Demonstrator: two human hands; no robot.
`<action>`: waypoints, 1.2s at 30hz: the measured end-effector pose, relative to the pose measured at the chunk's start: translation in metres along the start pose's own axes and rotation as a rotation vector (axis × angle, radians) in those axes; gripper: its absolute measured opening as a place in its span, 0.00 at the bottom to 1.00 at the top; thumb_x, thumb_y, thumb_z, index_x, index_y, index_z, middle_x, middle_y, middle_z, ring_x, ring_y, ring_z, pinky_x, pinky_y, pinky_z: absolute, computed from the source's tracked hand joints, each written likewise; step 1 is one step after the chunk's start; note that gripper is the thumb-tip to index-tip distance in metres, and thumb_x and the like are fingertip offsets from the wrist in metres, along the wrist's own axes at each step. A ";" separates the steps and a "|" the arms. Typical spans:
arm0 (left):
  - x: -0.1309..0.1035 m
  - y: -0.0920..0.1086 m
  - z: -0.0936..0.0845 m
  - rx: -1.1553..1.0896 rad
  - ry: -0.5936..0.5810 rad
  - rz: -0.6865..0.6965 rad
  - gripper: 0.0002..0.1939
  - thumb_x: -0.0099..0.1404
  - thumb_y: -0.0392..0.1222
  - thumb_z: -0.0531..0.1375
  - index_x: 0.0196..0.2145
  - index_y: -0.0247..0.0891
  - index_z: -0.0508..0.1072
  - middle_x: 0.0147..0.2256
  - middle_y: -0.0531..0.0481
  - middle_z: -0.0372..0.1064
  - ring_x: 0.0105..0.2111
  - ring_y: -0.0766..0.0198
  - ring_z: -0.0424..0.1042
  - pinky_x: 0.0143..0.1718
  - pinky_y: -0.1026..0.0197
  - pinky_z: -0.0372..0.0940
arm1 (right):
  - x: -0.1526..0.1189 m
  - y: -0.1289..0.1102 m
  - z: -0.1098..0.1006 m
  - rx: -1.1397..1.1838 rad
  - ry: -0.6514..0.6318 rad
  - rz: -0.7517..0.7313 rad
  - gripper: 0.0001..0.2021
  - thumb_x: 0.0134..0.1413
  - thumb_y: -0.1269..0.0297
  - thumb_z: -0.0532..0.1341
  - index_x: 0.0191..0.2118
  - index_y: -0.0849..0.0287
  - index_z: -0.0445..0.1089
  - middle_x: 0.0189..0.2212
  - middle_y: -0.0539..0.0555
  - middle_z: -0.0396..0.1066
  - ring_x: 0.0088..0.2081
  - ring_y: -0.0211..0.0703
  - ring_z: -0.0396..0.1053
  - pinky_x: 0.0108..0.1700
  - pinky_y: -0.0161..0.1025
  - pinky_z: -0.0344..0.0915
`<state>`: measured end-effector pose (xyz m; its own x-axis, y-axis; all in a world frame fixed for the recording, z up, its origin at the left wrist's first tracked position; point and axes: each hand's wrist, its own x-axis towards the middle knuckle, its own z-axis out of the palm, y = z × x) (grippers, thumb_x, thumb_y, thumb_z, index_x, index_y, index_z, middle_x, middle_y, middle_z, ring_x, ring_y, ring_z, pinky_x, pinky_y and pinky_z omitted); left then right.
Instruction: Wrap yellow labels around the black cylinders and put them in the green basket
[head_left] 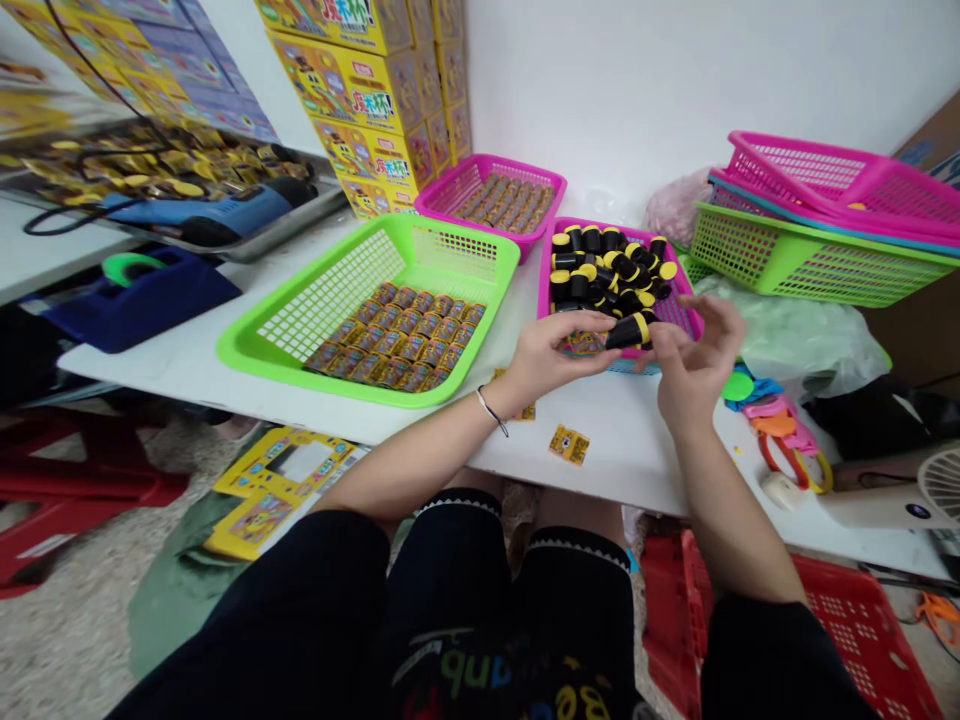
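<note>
fingers point(589, 321), both hands point(551, 352) point(694, 370) — at a yellow-capped container point(624, 332)

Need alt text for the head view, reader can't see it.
A person's left hand grips a small black-and-yellow container, the right hand at its yellow end, by a pink basket of similar containers. Left of it, a green basket holds rows of printed packets; yellow boxes are stacked behind.

Bright, even light covers the white wall point(637, 90) and table point(626, 430) facing me, shadows soft; my right hand point(694, 360) is slightly blurred, the left-edge boxes point(150, 55) smear, and the borders stretch outward.
</note>
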<state>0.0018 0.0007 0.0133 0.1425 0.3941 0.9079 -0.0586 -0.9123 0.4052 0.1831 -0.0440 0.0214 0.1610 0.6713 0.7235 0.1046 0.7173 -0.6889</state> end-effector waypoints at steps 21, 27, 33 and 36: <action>0.009 -0.003 -0.015 0.105 -0.239 -0.077 0.22 0.55 0.50 0.73 0.44 0.37 0.78 0.43 0.43 0.80 0.44 0.59 0.79 0.49 0.55 0.74 | -0.007 0.005 0.016 0.096 -0.104 0.365 0.19 0.42 0.56 0.76 0.42 0.50 0.77 0.38 0.49 0.79 0.38 0.38 0.78 0.41 0.37 0.77; 0.012 -0.002 -0.015 0.158 -0.337 -0.153 0.22 0.64 0.41 0.68 0.54 0.35 0.72 0.51 0.41 0.77 0.51 0.60 0.77 0.54 0.58 0.71 | 0.006 0.003 0.001 0.081 -0.129 0.374 0.21 0.41 0.58 0.77 0.44 0.51 0.77 0.37 0.49 0.80 0.39 0.39 0.79 0.43 0.38 0.77; 0.002 -0.009 -0.010 0.254 -0.350 -0.111 0.18 0.67 0.41 0.65 0.53 0.37 0.72 0.50 0.43 0.78 0.51 0.60 0.77 0.55 0.57 0.71 | 0.006 0.001 0.000 -0.034 -0.113 0.422 0.19 0.39 0.53 0.77 0.37 0.54 0.76 0.30 0.48 0.78 0.31 0.38 0.75 0.36 0.38 0.75; -0.003 -0.012 -0.008 0.279 -0.381 -0.080 0.26 0.68 0.40 0.64 0.62 0.39 0.65 0.54 0.41 0.74 0.54 0.60 0.75 0.56 0.56 0.71 | 0.004 -0.001 0.006 -0.101 -0.095 0.423 0.19 0.39 0.50 0.76 0.35 0.54 0.76 0.27 0.48 0.76 0.28 0.35 0.71 0.33 0.37 0.72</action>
<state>-0.0061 0.0118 0.0063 0.4908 0.4436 0.7499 0.2278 -0.8961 0.3809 0.1775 -0.0408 0.0251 0.1203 0.9193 0.3747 0.1447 0.3572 -0.9228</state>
